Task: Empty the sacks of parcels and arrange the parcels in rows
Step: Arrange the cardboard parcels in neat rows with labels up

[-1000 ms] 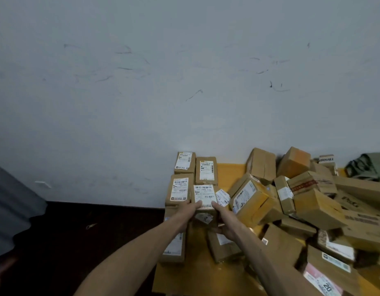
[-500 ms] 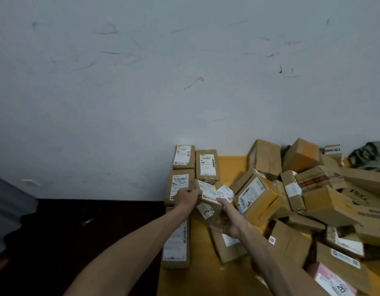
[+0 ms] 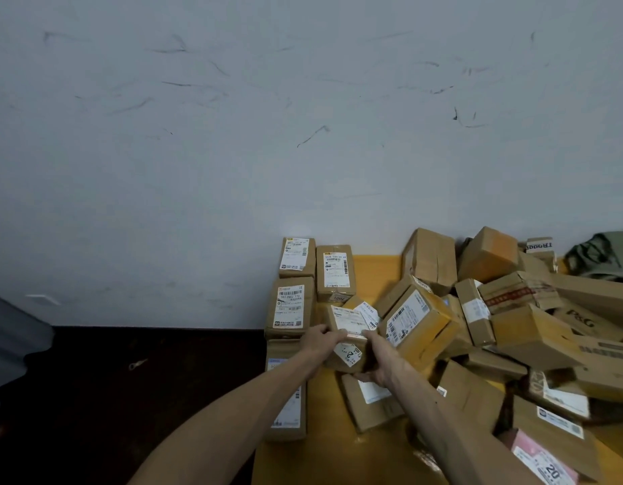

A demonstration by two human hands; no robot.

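Note:
A small brown parcel (image 3: 348, 322) with white labels is held between both hands above the yellow surface (image 3: 375, 271). My left hand (image 3: 319, 344) grips its left side and my right hand (image 3: 382, 355) grips its right and under side. Just left and behind it, three labelled parcels (image 3: 292, 306) stand in neat rows by the wall, with a long one (image 3: 289, 411) in front of them. A loose heap of cardboard parcels (image 3: 506, 320) fills the right half. A green sack (image 3: 604, 255) lies at the far right by the wall.
A grey scuffed wall (image 3: 303, 134) rises behind the yellow surface. Dark floor (image 3: 128, 397) lies to the left of the surface's edge. A grey corrugated sheet (image 3: 12, 344) shows at the left border. A flat parcel (image 3: 369, 400) lies under my right wrist.
The parcel between my hands was tilted half a second ago and now sits more level, drawn slightly nearer to me. The view has shifted a little downward.

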